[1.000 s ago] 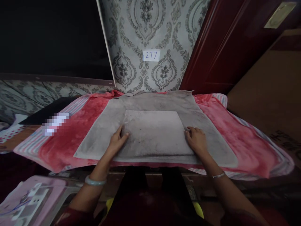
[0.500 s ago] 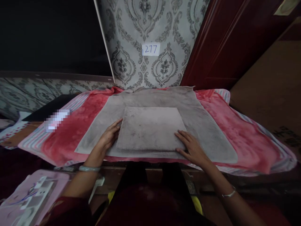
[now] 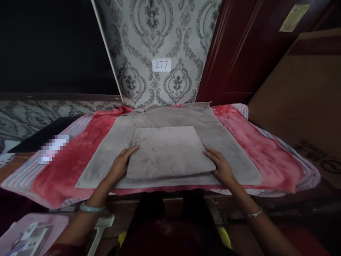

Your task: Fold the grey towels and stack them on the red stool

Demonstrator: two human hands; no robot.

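Note:
A folded grey towel [image 3: 165, 153] lies as a rectangle in front of me, its front edge slightly raised. My left hand [image 3: 122, 164] grips its left side, thumb on top and the other fingers hidden beneath. At the right side my right hand [image 3: 221, 165] holds the towel's edge, with fingers on top and the thumb out of sight. Under it a larger grey cloth [image 3: 239, 161] is spread flat over a red blanket [image 3: 64, 161].
A dark screen [image 3: 53, 46] stands at the back left. To the right are a dark red door [image 3: 226, 53] and a large cardboard box [image 3: 301, 96]. A pink surface with a white power strip [image 3: 33, 236] sits at lower left. A paper marked 277 [image 3: 161, 64] is on the wall.
Both hands have closed on the folded towel's sides, and its front edge has come up a little. The camera view has shifted slightly.

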